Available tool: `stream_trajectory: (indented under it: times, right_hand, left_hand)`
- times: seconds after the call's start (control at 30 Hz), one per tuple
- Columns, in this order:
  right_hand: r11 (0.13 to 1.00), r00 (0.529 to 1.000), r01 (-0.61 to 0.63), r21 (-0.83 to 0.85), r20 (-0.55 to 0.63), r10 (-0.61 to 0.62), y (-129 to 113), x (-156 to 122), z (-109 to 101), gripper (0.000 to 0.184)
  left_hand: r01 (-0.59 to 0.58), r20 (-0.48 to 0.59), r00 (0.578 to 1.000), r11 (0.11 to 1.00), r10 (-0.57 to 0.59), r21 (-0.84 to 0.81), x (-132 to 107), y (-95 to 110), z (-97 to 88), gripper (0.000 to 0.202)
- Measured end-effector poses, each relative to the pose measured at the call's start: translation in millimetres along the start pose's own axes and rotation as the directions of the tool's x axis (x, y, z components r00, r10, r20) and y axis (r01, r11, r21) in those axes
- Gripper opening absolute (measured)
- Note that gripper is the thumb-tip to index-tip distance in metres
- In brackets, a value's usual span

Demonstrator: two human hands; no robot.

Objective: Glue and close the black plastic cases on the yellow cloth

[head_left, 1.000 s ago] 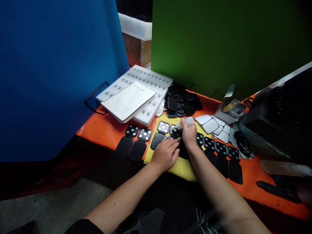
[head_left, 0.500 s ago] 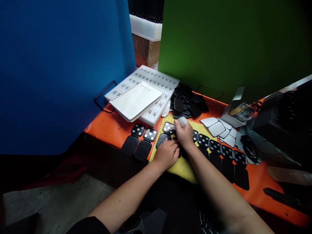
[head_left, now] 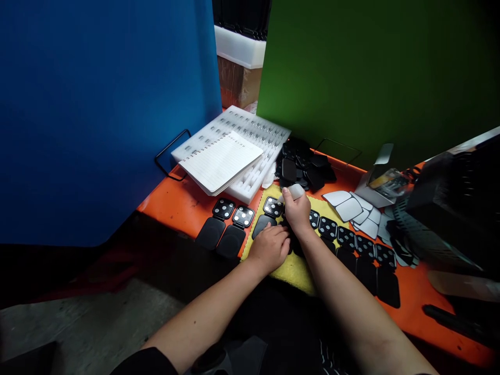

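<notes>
My right hand [head_left: 299, 214] is closed around a small white squeeze bottle [head_left: 297, 191]. The bottle's narrow tip points left, over a black square case half [head_left: 272, 207] marked with silvery round dots. Just below and left of it, my left hand [head_left: 270, 245] lies with its fingers outstretched on the black flaps of the row. Under both hands spreads a yellow cloth [head_left: 292, 271]. Several more open black cases [head_left: 346, 237] continue in a row to the right, and two others [head_left: 244, 215] lie left of the cloth. My hands hide the cases in the middle.
A spiral notebook [head_left: 221, 161] rests on a white foam tray [head_left: 255, 185] at the back left. Behind the cloth are a heap of black pieces [head_left: 308, 164] and white cut sheets [head_left: 349, 205]. Blue [head_left: 109, 120] and green [head_left: 363, 78] panels stand around the orange table [head_left: 167, 200].
The view has shifted slightly. My right hand and the bottle stay over nearly the same case, the bottle tilted a little differently. My left hand keeps its place.
</notes>
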State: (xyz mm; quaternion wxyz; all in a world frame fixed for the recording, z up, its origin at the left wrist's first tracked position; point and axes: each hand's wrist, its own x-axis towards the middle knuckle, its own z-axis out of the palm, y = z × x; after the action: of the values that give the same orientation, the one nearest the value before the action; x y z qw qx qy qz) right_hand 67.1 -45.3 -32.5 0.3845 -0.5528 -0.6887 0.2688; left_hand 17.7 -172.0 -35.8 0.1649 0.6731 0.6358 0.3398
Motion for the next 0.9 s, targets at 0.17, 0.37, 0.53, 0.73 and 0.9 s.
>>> stream_trajectory:
  times: [0.17,0.37,0.53,0.73,0.9]
  right_hand:
    - [0.994,0.997,-0.069,0.079,-0.009,0.07,-5.3,-4.1,-8.8,0.036]
    - [0.893,0.971,-0.202,0.402,0.203,0.128,-28.2,-31.8,-0.6,0.032]
    - [0.929,0.965,-0.152,0.336,0.254,0.066,-45.0,-54.7,20.1,0.032]
    - [0.99,0.971,-0.041,0.136,0.238,0.007,-46.2,-62.2,33.0,0.033]
    - [0.993,0.958,0.118,0.022,0.262,-0.12,-53.0,-65.1,28.6,0.032]
  left_hand:
    - [-0.003,-0.03,1.0,0.999,0.002,-0.035,-4.1,0.1,-6.7,0.023]
    - [0.07,-0.132,0.989,0.997,-0.066,0.02,-37.8,-17.4,-43.6,0.018]
    - [0.165,-0.183,0.972,0.982,-0.146,0.096,-57.9,-37.7,-56.2,0.018]
    - [0.155,-0.204,0.97,0.981,-0.129,0.117,-59.8,-43.9,-49.6,0.017]
    - [0.148,-0.201,0.972,0.981,-0.122,0.123,-59.8,-44.3,-51.0,0.018]
